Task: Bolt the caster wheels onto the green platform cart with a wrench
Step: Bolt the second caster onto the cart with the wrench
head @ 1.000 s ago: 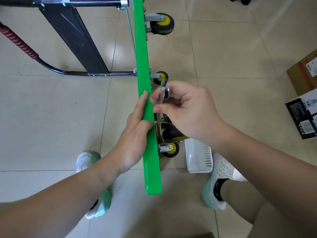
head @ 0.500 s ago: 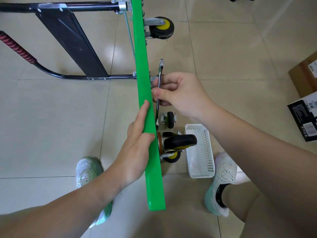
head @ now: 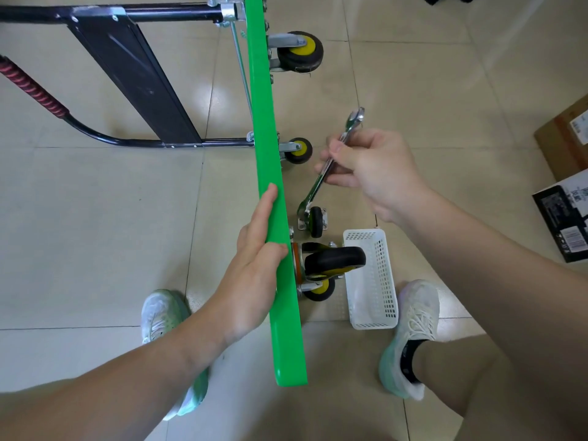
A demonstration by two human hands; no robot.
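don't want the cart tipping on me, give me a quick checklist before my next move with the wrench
1. Green platform steadied on its edge by left hand: ok.
2. Wrench gripped in right hand: ok.
3. Wrench seated on a bolt: not ok, it is held away from the platform.
4. All casters mounted: not ok, a small caster lies loose on the floor.
5. Nearest mounted caster bolts tight: cannot tell.

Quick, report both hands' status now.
Left hand: open, straight fingers resting along the green platform edge.
Right hand: gripping the wrench.
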